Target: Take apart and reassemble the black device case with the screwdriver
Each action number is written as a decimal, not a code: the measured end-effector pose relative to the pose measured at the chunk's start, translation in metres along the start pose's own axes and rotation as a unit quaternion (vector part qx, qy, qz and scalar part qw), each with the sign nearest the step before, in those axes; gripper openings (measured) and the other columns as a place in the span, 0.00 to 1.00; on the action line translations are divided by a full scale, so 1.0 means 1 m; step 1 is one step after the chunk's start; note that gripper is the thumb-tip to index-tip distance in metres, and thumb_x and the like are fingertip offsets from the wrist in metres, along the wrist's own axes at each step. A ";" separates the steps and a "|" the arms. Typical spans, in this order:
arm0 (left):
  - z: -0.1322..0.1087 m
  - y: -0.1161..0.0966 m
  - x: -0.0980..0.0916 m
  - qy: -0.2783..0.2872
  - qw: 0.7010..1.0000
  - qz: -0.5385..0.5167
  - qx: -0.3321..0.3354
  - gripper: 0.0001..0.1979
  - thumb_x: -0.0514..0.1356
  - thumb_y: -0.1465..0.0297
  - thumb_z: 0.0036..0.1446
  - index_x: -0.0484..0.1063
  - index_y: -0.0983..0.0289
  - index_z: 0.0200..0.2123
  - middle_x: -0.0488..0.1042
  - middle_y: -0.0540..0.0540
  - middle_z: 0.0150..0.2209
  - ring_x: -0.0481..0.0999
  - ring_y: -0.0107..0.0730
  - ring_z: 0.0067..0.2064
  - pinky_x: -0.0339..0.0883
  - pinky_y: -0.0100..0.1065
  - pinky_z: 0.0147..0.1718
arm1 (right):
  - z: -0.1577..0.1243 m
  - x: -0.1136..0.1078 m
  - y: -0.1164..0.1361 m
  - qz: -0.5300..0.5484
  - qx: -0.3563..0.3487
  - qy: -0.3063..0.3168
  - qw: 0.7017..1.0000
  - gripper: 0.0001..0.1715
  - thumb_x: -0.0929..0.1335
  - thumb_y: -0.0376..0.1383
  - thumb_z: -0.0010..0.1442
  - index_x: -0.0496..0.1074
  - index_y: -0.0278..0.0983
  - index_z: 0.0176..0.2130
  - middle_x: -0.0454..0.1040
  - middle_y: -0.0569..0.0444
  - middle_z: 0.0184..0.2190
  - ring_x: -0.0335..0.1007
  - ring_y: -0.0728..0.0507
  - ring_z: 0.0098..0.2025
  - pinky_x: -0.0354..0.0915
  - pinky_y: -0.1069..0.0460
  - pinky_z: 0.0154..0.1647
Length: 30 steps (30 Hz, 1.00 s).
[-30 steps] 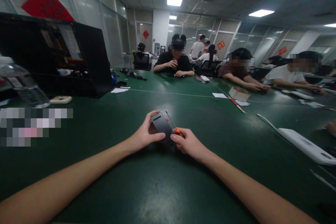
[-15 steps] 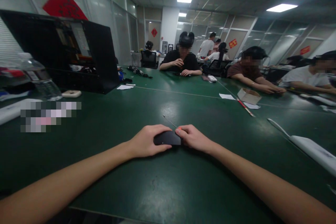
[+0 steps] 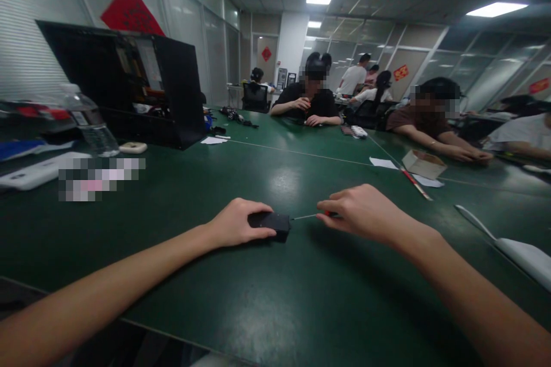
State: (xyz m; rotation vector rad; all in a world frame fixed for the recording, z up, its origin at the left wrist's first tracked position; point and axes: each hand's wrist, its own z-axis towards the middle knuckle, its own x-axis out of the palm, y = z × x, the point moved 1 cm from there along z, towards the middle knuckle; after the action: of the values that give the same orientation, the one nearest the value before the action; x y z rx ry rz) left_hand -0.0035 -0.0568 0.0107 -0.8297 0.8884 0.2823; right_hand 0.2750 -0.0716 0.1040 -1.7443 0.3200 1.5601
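My left hand [image 3: 232, 223] grips a small black box-shaped object [image 3: 278, 221] lying low over the table, thumb along its near side and fingers along the far side. My right hand [image 3: 370, 213] is to the right of it, closed around a screwdriver [image 3: 305, 217] with an orange-red handle, mostly hidden by the fingers. The thin metal shaft points left, and its tip is at the right end of the black object. Whether the tip sits in a screw is too small to tell.
On the green table [image 3: 241, 292], a black computer case [image 3: 181, 92], a water bottle [image 3: 92, 123] and a white power strip [image 3: 47, 171] stand at left. A cardboard box [image 3: 424, 164] and another white strip [image 3: 523, 255] lie right. Several people sit around the table.
My right hand has moved right, off the black object, and turned the screwdriver so its tip meets the object's right end. The left hand keeps its grip. The view has shifted slightly left.
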 end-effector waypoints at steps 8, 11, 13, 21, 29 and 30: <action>0.000 -0.006 0.001 0.004 1.000 0.009 0.009 0.24 0.62 0.53 0.57 0.76 0.65 0.48 0.81 0.58 0.44 0.79 0.39 0.42 0.69 0.36 0.42 | 0.005 -0.001 0.004 0.000 -0.012 0.009 1.000 0.14 0.65 0.42 0.65 0.78 0.40 0.34 0.80 0.51 0.27 0.75 0.44 0.28 0.48 0.52 0.25; 0.000 -0.007 0.000 0.006 1.000 0.004 0.012 0.23 0.62 0.54 0.57 0.76 0.65 0.47 0.80 0.57 0.43 0.79 0.39 0.42 0.69 0.35 0.41 | 0.003 -0.001 0.002 0.001 -0.012 0.005 1.000 0.13 0.66 0.42 0.65 0.78 0.40 0.34 0.80 0.52 0.27 0.74 0.44 0.27 0.47 0.52 0.25; 0.000 -0.007 0.000 0.004 1.000 -0.001 0.013 0.23 0.62 0.54 0.57 0.76 0.65 0.47 0.80 0.57 0.43 0.79 0.39 0.42 0.69 0.35 0.41 | 0.003 -0.001 0.003 -0.003 -0.011 0.005 1.000 0.14 0.66 0.41 0.65 0.77 0.40 0.32 0.79 0.52 0.26 0.74 0.45 0.26 0.47 0.52 0.25; -0.001 -0.005 0.007 -0.014 0.999 -0.036 -0.002 0.22 0.63 0.56 0.57 0.76 0.61 0.50 0.80 0.54 0.47 0.78 0.38 0.46 0.68 0.35 0.46 | 0.003 -0.014 0.025 -0.088 -0.046 -0.025 0.995 0.15 0.65 0.40 0.67 0.76 0.36 0.34 0.79 0.49 0.27 0.73 0.43 0.27 0.48 0.50 0.26; 0.000 -0.006 0.007 -0.017 0.999 -0.044 -0.005 0.20 0.63 0.57 0.56 0.76 0.61 0.49 0.80 0.54 0.46 0.79 0.38 0.45 0.69 0.35 0.45 | 0.008 -0.002 0.020 0.141 -0.004 0.031 0.990 0.18 0.63 0.43 0.68 0.78 0.39 0.36 0.79 0.52 0.27 0.72 0.46 0.29 0.53 0.52 0.29; 0.000 -0.006 0.007 -0.018 0.999 -0.046 -0.004 0.20 0.63 0.57 0.57 0.76 0.61 0.49 0.80 0.55 0.46 0.78 0.38 0.45 0.69 0.35 0.45 | 0.010 0.006 0.016 0.202 -0.003 0.050 0.978 0.20 0.63 0.45 0.68 0.79 0.38 0.36 0.78 0.53 0.27 0.72 0.47 0.28 0.55 0.53 0.29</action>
State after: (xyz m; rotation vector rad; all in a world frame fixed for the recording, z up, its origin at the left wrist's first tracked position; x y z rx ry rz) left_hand 0.0035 -0.0619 0.0084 -0.8690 0.8130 0.2195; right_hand 0.2583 -0.0741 0.0929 -1.8461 0.7600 1.7550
